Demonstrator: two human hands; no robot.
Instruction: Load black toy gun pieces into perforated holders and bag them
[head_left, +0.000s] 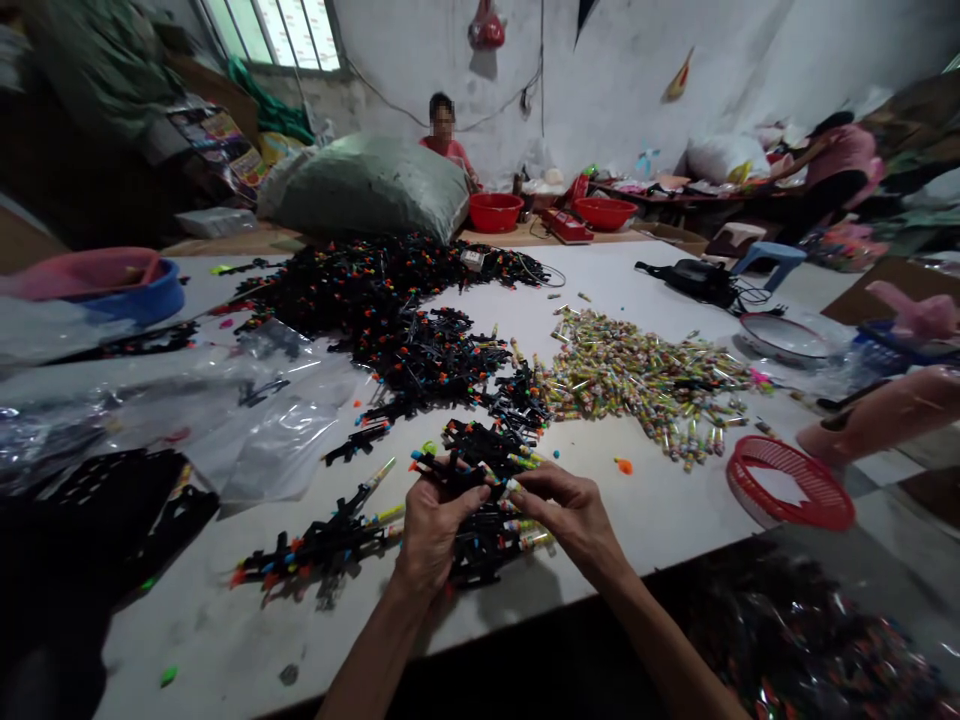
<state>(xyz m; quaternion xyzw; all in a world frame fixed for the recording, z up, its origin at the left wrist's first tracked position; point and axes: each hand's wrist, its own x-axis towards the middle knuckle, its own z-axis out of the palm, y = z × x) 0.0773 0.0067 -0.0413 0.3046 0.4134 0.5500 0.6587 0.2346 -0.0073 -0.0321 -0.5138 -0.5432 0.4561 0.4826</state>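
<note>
Near the table's front edge, my left hand point(433, 530) is closed around a small black toy gun point(444, 470) with an orange tip. My right hand point(574, 512) pinches a small clear tube with coloured contents point(513, 487) at the toy gun's rear end. Whether the tube sits inside the gun cannot be made out. Beneath both hands lie several more black toy guns point(480, 550), with tubes at their ends. To the left is a row of toy guns point(322, 545) with yellowish tubes sticking out.
A big heap of black toy guns point(352, 310) covers the table's far middle. Right of it spreads a pile of small filled tubes point(630, 370). A red basket point(844, 505) stands at the right edge, clear plastic bags point(285, 440) lie left. Two other people work farther back.
</note>
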